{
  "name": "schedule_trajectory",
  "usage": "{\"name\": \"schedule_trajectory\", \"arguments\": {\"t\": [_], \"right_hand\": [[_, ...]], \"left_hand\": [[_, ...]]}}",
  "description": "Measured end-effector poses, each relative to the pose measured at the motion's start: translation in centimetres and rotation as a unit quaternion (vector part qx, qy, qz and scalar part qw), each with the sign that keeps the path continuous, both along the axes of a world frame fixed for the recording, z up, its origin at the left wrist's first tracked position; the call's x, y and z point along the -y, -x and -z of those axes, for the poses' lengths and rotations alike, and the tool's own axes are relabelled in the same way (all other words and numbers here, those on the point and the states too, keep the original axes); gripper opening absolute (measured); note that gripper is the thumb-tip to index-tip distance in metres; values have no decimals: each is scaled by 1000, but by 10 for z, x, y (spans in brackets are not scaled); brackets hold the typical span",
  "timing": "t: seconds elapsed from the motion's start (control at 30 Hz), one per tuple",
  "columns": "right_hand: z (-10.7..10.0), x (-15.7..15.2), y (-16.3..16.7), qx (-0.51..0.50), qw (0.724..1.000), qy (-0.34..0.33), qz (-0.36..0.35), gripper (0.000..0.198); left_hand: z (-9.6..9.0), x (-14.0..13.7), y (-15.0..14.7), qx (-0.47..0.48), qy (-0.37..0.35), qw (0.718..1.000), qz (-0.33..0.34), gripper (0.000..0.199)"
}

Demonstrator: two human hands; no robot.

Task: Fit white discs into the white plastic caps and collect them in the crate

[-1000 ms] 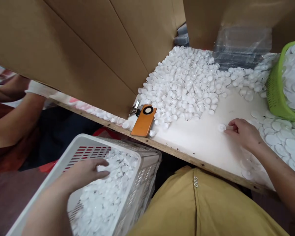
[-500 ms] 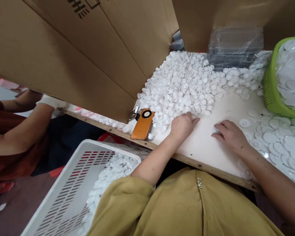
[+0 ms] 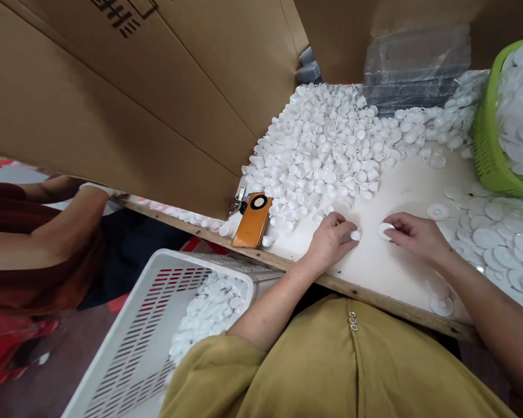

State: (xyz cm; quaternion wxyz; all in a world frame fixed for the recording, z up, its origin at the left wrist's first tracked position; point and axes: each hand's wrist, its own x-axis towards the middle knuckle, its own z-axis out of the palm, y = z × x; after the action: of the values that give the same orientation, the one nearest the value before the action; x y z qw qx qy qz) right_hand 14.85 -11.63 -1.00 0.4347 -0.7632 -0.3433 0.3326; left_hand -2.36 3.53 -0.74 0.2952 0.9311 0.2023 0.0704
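My left hand (image 3: 330, 241) rests on the white tabletop (image 3: 387, 191) and pinches a small white cap (image 3: 355, 235) between its fingertips. A few centimetres to its right, my right hand (image 3: 414, 233) holds a flat white disc (image 3: 384, 230) by its edge. The cap and the disc are close together but apart. Behind both hands lies a large heap of small white caps (image 3: 331, 145). To the right of my right hand, several flat white discs (image 3: 492, 238) are spread over the table.
An orange phone (image 3: 253, 220) with keys lies at the table's wooden front edge. A white slotted crate (image 3: 131, 325) with finished white pieces stands low at the left. A green basket (image 3: 488, 151) of discs sits at the right. Cardboard walls rise behind. Another person's arm (image 3: 47, 226) is at the far left.
My left hand left the white crate, reached the cap heap and drew back toward me with one cap. My right hand lifted a disc and brought it toward the left hand.
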Motion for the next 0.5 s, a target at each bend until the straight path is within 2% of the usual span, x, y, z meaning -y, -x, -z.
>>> {"name": "schedule_trajectory", "arguments": {"t": [0.13, 0.23, 0.33, 0.5], "right_hand": [[-12, -9, 22, -149, 989, -16, -2, 32], [-17, -21, 35, -208, 978, 11, -4, 33], [-18, -33, 39, -212, 976, 57, 0, 28], [-18, -46, 37, -152, 978, 142, -30, 22]], "left_hand": [[6, 1, 0, 0, -8, 1000, 28, 21], [7, -3, -1, 12, -2, 998, 55, 20], [9, -5, -1, 20, -3, 998, 64, 20], [9, -6, 0, 3, 7, 999, 52, 22]]}}
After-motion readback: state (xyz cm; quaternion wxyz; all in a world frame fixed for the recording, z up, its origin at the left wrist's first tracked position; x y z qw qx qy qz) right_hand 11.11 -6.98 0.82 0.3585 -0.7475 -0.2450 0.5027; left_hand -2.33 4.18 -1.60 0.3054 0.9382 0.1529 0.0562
